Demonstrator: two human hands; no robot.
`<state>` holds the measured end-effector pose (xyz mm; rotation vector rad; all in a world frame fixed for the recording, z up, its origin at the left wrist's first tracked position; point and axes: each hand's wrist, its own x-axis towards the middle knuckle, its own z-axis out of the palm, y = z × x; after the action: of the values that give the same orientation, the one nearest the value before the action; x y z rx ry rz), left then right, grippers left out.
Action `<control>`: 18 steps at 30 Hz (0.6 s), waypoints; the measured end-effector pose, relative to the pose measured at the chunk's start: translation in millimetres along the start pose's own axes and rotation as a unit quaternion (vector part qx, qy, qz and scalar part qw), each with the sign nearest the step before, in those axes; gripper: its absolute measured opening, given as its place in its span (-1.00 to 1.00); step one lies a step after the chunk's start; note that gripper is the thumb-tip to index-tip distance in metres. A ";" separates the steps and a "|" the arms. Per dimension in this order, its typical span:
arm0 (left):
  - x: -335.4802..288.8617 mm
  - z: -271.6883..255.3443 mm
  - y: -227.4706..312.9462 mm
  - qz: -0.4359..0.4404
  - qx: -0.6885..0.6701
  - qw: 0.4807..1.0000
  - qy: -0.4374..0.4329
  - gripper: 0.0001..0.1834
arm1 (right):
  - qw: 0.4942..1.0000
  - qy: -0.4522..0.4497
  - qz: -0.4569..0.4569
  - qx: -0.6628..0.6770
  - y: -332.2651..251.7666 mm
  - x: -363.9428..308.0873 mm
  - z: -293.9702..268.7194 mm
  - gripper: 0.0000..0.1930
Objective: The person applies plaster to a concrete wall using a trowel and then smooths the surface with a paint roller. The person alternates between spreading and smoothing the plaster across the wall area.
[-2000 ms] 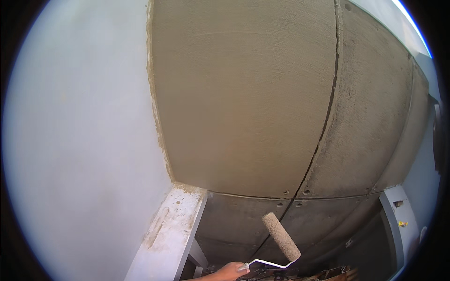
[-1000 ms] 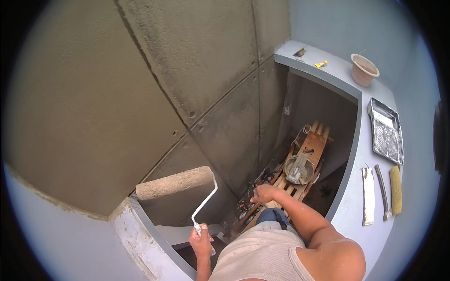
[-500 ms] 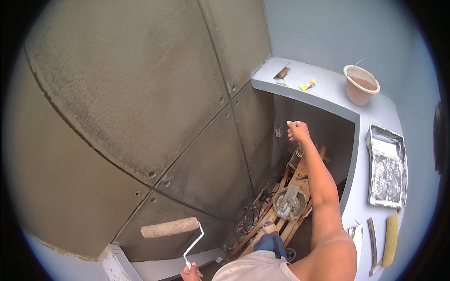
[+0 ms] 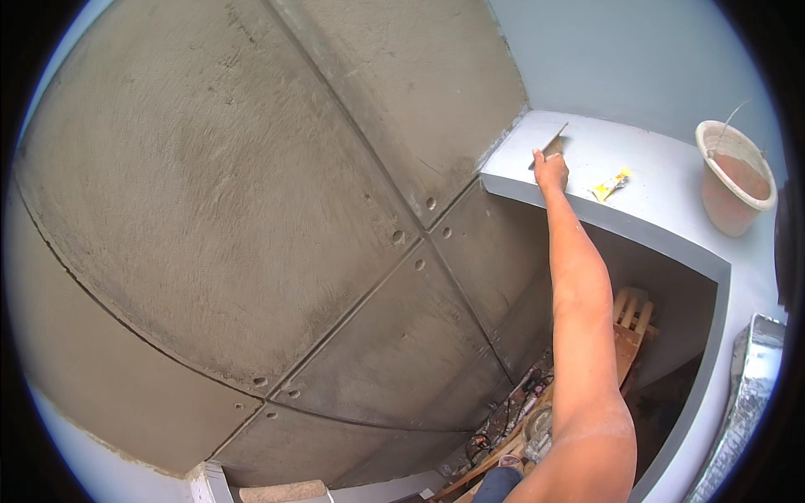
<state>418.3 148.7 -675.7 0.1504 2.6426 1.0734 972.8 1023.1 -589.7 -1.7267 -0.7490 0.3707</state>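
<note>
My right hand (image 4: 550,169) is at the far end of the pale ledge, its fingers closed round a small flat-bladed scraper (image 4: 554,145). The blade tilts up beside my fingers; its handle is hidden by the hand. At the lower edge, the beige sleeve of a paint roller (image 4: 283,492) shows in part. My left hand is out of the picture. A yellow and white packet (image 4: 611,184) lies on the ledge to the right of my right hand.
A grooved grey concrete-look wall (image 4: 210,226) fills the left. On the ledge (image 4: 654,155) stand a bucket (image 4: 731,189) with a wire handle and, nearer, a paint tray (image 4: 746,402). Below, wooden planks (image 4: 631,335) and clutter lie in an opening.
My right hand has reached forward to the ledge and taken hold of the scraper. The view has shifted; the roller is lower and my left hand has dropped out of sight.
</note>
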 end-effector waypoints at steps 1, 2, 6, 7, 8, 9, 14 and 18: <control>5.1 3.8 -13.5 -0.010 -0.005 0.999 0.039 -0.60 | 1.000 0.004 0.000 -0.002 -5.8 2.4 0.7 -0.43; 8.1 2.7 -16.5 -0.024 0.001 0.999 0.032 -0.61 | 1.000 0.010 0.007 0.003 -7.8 10.3 3.8 -0.41; -6.6 10.7 4.3 -0.045 -0.010 0.999 0.001 -0.62 | 0.999 -0.024 0.032 0.017 6.3 50.8 24.8 -0.50; -6.0 11.3 10.0 -0.042 -0.014 0.999 -0.005 -0.62 | 1.000 -0.016 0.014 0.012 16.0 64.1 19.1 -0.55; -3.5 15.6 16.6 -0.036 -0.019 0.999 -0.013 -0.62 | 1.000 -0.006 -0.004 0.008 23.3 74.9 15.7 -0.60; -5.4 15.6 21.4 -0.040 -0.020 0.999 -0.017 -0.62 | 0.989 -0.030 0.031 0.142 30.7 63.5 18.0 -0.63; -16.6 12.6 30.7 -0.047 -0.039 0.996 -0.057 -0.63 | 0.858 -0.157 0.055 0.486 57.3 -49.7 -48.1 -0.69; 1.2 16.2 43.7 -0.028 -0.063 0.991 -0.117 -0.64 | 0.727 -0.246 0.023 0.640 49.6 -123.3 -83.1 -0.64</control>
<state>421.6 191.1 -656.6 0.1643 2.3520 1.1266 945.2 873.9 -629.0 -0.2926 -0.5477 1.1001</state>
